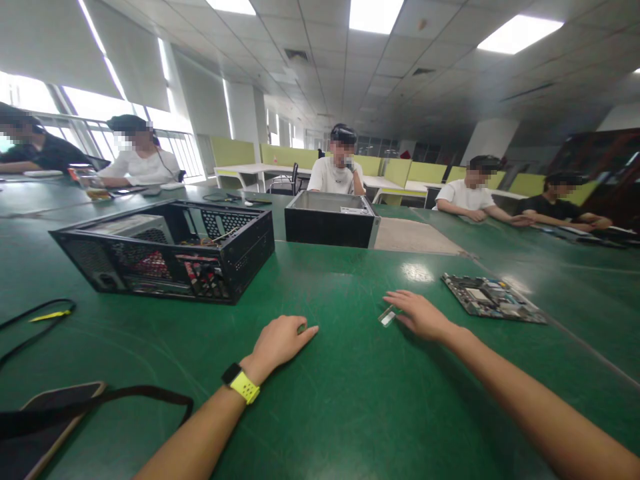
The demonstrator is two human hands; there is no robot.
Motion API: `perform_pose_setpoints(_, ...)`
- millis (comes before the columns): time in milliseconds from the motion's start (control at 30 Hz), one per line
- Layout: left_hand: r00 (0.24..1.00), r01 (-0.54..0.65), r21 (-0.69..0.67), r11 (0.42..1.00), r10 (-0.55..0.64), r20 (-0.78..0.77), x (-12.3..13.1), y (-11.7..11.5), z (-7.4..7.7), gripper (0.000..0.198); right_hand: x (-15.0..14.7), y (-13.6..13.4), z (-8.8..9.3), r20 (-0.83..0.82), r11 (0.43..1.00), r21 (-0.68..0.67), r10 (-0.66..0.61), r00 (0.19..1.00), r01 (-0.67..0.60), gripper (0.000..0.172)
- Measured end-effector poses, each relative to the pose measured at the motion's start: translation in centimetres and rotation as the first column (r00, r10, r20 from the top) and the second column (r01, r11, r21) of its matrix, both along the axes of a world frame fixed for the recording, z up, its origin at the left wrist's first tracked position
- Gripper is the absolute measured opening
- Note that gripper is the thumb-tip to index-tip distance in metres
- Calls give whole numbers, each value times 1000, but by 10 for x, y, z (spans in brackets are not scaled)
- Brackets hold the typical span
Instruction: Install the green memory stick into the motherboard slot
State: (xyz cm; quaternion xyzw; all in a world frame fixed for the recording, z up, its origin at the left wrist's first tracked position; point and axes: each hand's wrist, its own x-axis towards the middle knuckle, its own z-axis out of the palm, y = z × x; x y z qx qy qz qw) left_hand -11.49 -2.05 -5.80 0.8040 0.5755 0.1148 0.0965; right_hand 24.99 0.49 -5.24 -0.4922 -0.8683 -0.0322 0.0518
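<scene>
My left hand (283, 340), with a yellow-strapped watch (241, 383) on the wrist, is low over the green table (320, 393). Its thumb points out to the right, apart from the bent fingers, and nothing shows in it; the fingertips are partly hidden. Further right, my right hand (419, 315) has its fingers stretched out and the thumb apart. A small flat rectangular piece with a white label (387, 317) is by its fingertips; whether they touch it I cannot tell. Beyond that hand lies a motherboard (493, 298).
An opened black computer case (250, 257) lies at the left, and another case (330, 227) sits further back. A cable with a yellow tag (50, 315) and a dark strap (145, 395) are at the left. Several people sit around the table, one person (325, 175) straight across.
</scene>
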Motion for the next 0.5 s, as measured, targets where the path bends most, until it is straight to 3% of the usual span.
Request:
perform_pose_setpoints(100, 1000, -3, -7, 1000, 3, 2, 0, 0, 0, 48, -40, 4, 18, 90, 991, -116, 70, 994, -59, 50)
perform_pose_setpoints(233, 1000, 0, -16, 1000, 0, 2, 0, -1, 1, 47, -46, 14, 26, 142, 986, -164, 4, 990, 19, 33)
perform_pose_setpoints(367, 1000, -1, -13, 1000, 1, 9, 1, -2, 3, 47, -14, 28, 28, 122, 966, -152, -191, 974, 209, 13)
perform_pose_setpoints(500, 1000, -10, -13, 1000, 10, 20, 0, -2, 2, 48, 49, 29, 44, -11, 865, -45, -501, 865, 501, 25)
